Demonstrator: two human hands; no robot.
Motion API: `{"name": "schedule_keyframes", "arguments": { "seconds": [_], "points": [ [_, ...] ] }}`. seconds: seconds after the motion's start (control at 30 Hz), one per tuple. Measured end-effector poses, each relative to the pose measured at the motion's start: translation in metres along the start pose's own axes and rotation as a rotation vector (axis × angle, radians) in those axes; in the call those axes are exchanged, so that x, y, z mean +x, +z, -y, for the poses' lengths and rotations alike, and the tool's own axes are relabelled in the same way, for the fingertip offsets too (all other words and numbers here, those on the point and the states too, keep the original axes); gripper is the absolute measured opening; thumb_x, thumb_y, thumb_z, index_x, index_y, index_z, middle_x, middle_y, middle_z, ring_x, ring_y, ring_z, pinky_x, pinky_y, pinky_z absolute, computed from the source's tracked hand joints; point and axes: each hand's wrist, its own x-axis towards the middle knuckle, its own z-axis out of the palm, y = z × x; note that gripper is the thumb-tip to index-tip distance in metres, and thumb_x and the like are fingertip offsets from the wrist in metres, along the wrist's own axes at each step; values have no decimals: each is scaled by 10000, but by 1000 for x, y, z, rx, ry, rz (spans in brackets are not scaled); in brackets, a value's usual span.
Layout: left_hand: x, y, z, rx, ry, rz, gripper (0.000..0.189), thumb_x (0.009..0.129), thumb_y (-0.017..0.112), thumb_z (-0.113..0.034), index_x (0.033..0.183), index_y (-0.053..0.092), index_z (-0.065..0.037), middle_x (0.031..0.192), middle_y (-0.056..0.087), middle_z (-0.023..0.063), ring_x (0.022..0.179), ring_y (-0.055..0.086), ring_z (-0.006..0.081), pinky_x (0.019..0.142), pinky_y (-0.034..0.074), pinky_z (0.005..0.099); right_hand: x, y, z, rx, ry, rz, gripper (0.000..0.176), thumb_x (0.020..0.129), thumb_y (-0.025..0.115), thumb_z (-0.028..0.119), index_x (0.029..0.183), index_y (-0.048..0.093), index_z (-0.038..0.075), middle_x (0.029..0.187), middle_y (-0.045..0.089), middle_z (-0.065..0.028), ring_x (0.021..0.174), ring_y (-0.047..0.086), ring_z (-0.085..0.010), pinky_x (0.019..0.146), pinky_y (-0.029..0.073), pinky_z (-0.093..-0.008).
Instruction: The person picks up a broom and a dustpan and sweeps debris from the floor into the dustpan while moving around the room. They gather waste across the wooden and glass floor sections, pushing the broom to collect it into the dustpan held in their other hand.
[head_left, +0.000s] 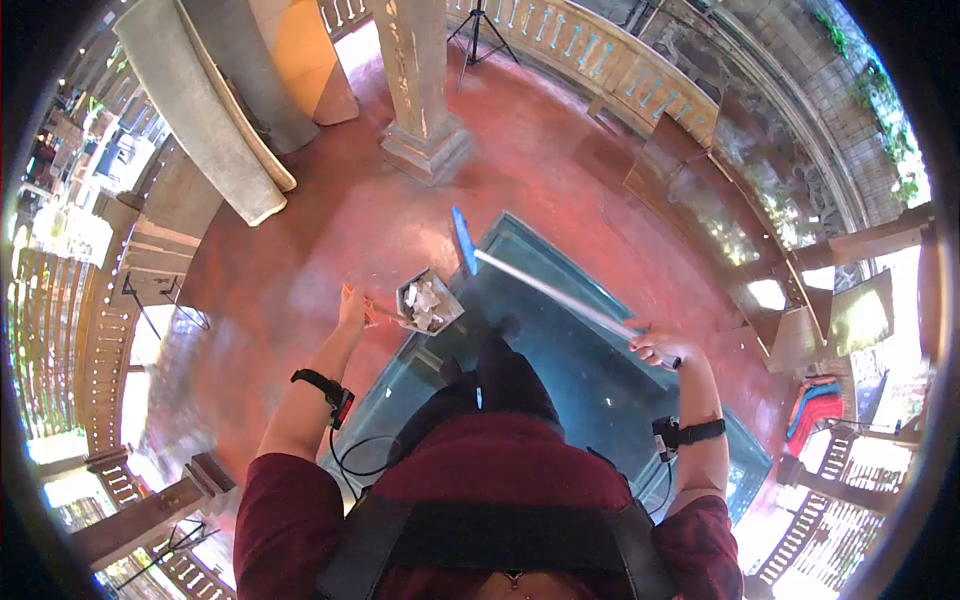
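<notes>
My right hand (655, 343) is wrapped round the end of a long pale pole. At the pole's far end a blue squeegee-like head (465, 242) lies over the upper left edge of the dark glass surface (560, 300). On the left, my left hand (353, 305) is beside a hexagonal container (455, 311) full of whitish crumpled pieces. Something thin and orange-brown shows between that hand and the container. The hand's fingers are too small and unclear to tell what they grip, if anything.
A square-based pillar (425, 145) stands ahead on the red floor (540, 160). Padded panels (205, 120) lean at the upper left. A tripod (477, 35) is behind the pillar. Wooden boards (680, 180) and folded red cloth (818, 408) are on the right.
</notes>
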Motion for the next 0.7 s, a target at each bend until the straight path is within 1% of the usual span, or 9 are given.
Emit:
{"name": "schedule_keyframes", "arguments": {
  "seconds": [0.07,0.17,0.23,0.3,0.37,0.47,0.57,0.67,0.7],
  "points": [
    [4,-15,4,-23,34,77,188,755,444,-187,929,383,-149,639,451,30,505,470,129,385,400,274,5,-7,8,-3,-26,-18,624,744,551,19,1275,225,-8,623,421,-8,480,370,-82,374,272,-211],
    [7,-26,7,29,24,54,174,744,430,-172,907,379,-138,665,464,47,488,462,143,375,386,277,58,-18,7,-143,-85,-71,576,736,564,41,1234,281,-20,578,393,1,464,366,-89,374,276,-232],
    [-2,-24,4,44,21,8,161,733,422,-160,884,371,-134,653,454,52,471,450,147,358,365,279,80,2,17,-486,-161,-108,443,718,582,68,1108,398,-28,527,365,10,430,357,-100,362,286,-263],
    [-8,-24,4,21,20,-5,153,726,416,-153,868,361,-133,635,444,55,455,440,151,343,351,284,107,34,16,-576,-212,-158,317,691,599,117,941,474,-34,496,428,-23,413,430,-140,366,344,-292],
    [-7,-25,4,-36,26,18,150,723,413,-151,857,349,-133,611,432,57,440,433,155,333,345,293,125,65,9,-843,-188,-272,268,671,602,122,859,506,-43,544,523,-93,447,518,-189,391,402,-319],
    [-5,-28,-3,8,12,86,162,729,411,-158,873,339,-137,579,417,59,407,423,165,321,347,300,134,83,-1,-1003,-30,-358,256,651,608,100,826,508,-56,605,569,-156,509,572,-231,426,436,-336],
    [6,-25,-8,-122,-19,144,173,732,415,-180,876,330,-134,573,420,65,385,417,176,325,352,299,123,57,-29,-915,-76,-148,258,668,578,44,893,495,-52,544,520,-115,449,521,-199,386,396,-321],
    [20,-15,-13,-26,-53,151,176,733,413,-188,883,334,-139,549,410,59,373,411,180,327,348,296,101,33,-40,-311,-51,-60,307,711,536,6,1004,454,-32,521,433,-39,412,422,-121,352,329,-260],
    [23,-10,-17,7,-65,179,185,738,418,-203,892,332,-144,574,420,63,379,416,181,334,357,301,91,26,-36,-166,-40,-32,330,722,524,-6,1039,432,-25,530,407,-23,416,388,-100,350,306,-241]
  ]
}}
